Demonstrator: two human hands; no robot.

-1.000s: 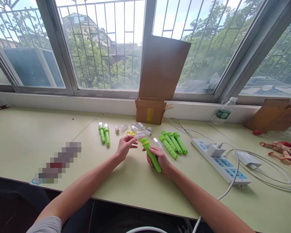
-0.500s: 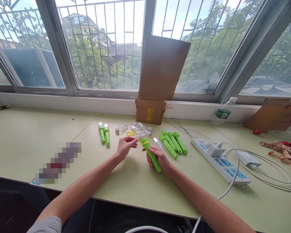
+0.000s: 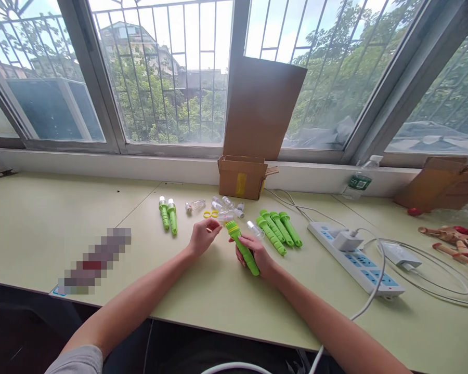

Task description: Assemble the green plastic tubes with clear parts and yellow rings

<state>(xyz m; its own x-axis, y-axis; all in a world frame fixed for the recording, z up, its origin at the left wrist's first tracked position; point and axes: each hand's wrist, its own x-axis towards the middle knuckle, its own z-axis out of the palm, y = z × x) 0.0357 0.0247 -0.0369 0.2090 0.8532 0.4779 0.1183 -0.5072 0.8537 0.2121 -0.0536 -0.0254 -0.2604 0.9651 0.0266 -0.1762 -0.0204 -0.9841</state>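
Note:
My right hand (image 3: pixel 257 253) grips a green toy handle (image 3: pixel 242 248) with a yellow-green ring at its top, tilted up and to the left over the table (image 3: pixel 218 291). My left hand (image 3: pixel 203 236) is beside it, fingers curled in a pinch near a clear plastic cap (image 3: pixel 225 216); what it pinches is too small to make out. Yellow rings (image 3: pixel 209 214) and several clear caps (image 3: pixel 226 203) lie just beyond the hands. Two finished green pieces (image 3: pixel 167 214) lie to the left, three bare green handles (image 3: pixel 278 229) to the right.
A small open cardboard box (image 3: pixel 242 177) stands by the window sill. A white power strip (image 3: pixel 354 259) with a plugged charger and cables lies to the right. A water bottle (image 3: pixel 359 181), cardboard and wooden toys (image 3: pixel 452 239) sit at the far right. A blurred object (image 3: pixel 95 259) lies left.
My left hand's fingers have curled in from a looser spread to a pinch. My right hand and the green handle have stayed in place.

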